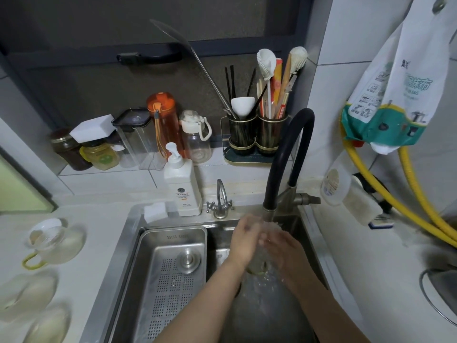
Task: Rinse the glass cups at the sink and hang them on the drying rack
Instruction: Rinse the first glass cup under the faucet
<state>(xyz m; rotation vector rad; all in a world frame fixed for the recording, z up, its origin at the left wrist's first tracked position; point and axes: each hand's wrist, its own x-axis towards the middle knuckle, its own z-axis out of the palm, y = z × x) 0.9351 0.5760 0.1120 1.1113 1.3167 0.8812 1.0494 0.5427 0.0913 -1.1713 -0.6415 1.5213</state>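
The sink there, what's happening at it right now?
A person holds both hands, left hand and right hand, together under water running from the black faucet over the sink. Whether they hold a cup is unclear through the splash. Glass cups wait on the counter to the left.

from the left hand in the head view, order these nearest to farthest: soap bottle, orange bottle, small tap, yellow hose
From the left hand:
1. small tap, just behind it on the sink rim
2. soap bottle, back left by the sink corner
3. orange bottle, far back on the ledge
4. yellow hose, away on the right wall
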